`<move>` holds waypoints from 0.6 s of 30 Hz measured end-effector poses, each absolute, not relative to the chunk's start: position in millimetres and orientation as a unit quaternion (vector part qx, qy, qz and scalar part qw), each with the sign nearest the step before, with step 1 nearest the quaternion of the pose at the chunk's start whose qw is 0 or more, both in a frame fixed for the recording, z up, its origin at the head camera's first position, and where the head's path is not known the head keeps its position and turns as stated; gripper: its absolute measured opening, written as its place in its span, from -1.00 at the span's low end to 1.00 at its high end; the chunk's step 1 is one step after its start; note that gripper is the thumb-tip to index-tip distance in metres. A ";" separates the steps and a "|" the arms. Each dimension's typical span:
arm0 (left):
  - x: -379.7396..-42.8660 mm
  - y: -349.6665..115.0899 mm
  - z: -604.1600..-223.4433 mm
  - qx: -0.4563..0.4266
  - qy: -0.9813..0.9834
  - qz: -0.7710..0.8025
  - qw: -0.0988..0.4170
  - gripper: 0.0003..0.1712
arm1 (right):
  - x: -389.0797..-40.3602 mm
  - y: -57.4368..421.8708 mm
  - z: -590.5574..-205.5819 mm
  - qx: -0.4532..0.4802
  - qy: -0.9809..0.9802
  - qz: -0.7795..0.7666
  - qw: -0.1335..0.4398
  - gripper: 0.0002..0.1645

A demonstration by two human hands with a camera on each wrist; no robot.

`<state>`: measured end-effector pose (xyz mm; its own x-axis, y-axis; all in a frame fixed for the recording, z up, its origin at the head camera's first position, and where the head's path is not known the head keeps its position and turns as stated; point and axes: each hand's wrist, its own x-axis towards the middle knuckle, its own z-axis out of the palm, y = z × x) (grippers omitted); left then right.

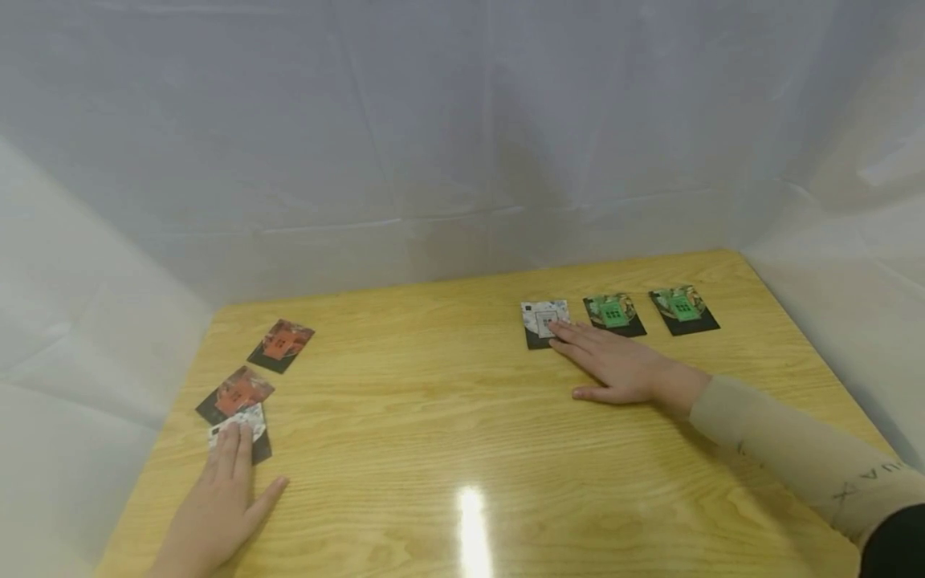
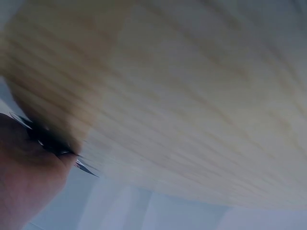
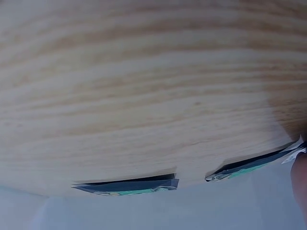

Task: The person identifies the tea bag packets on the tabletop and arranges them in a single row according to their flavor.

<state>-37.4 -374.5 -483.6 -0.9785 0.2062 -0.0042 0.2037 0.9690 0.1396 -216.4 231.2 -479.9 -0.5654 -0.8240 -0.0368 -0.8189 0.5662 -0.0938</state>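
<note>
On a wooden table (image 1: 462,417) lie several picture cards. At the left, two red cards (image 1: 282,345) (image 1: 235,393) lie in a column, with a white card (image 1: 242,424) below them. My left hand (image 1: 217,502) lies flat with straight fingers pressing on that white card. At the right, a white card (image 1: 543,321) sits beside two green cards (image 1: 613,313) (image 1: 682,308). My right hand (image 1: 614,365) is flat, its fingertips (image 1: 560,329) resting on the white card. The right wrist view shows two green cards edge-on (image 3: 127,186) (image 3: 249,166).
White sheeting (image 1: 433,144) walls in the table at the back and both sides. The table's left edge is close to the left cards. A light glare (image 1: 473,522) shines on the wood near the front. The left wrist view is blurred wood grain (image 2: 192,105).
</note>
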 end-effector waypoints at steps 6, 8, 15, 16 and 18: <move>-38.3 -373.3 -482.1 0.098 0.992 0.077 0.018 0.09 | -216.4 231.6 -480.8 -0.464 0.884 -0.034 0.037 0.05; -38.5 -373.0 -482.6 0.099 0.992 0.077 0.012 0.09 | -216.8 231.8 -481.5 -0.464 0.885 -0.032 0.036 0.05; -38.4 -367.5 -483.2 0.104 0.991 0.084 0.013 0.08 | -217.5 232.1 -482.5 -0.463 0.885 -0.029 0.035 0.06; -38.6 -366.1 -483.4 0.104 0.991 0.087 0.017 0.09 | -217.4 232.0 -482.4 -0.463 0.885 -0.029 0.034 0.06; -39.1 -363.0 -483.9 0.106 0.990 0.089 0.019 0.09 | -217.2 231.8 -482.1 -0.463 0.885 -0.030 0.034 0.06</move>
<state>-39.1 -363.0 -483.9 -0.9767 0.2138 -0.0192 0.2070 0.9617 0.1797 -217.2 231.8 -482.1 -0.5686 -0.8220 -0.0324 -0.8179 0.5691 -0.0844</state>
